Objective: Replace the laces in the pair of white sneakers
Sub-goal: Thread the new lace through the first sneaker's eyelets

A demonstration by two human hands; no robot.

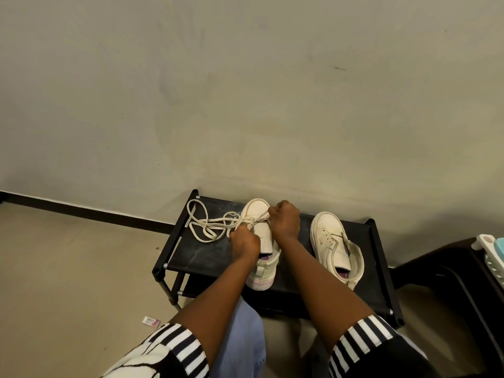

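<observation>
Gripping lace (pixel 215 223) — left hand (pixel 243 242), right hand (pixel 285 219)

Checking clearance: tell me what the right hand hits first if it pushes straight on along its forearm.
Likely the toe of the sneaker just past the right hand, which grips the lace; beyond that, the wall. Height over the toe is unclear.

Left sneaker (pixel 257 211) eyelets behind left hand (pixel 244 242)

Loose lace (pixel 215 221) sprawls over the rack's (pixel 201 257) back left, while its front left lies bare. A bare strip runs between left sneaker (pixel 257 208) and right sneaker (pixel 327 227). The wall (pixel 245 105) stands close behind both.
</observation>
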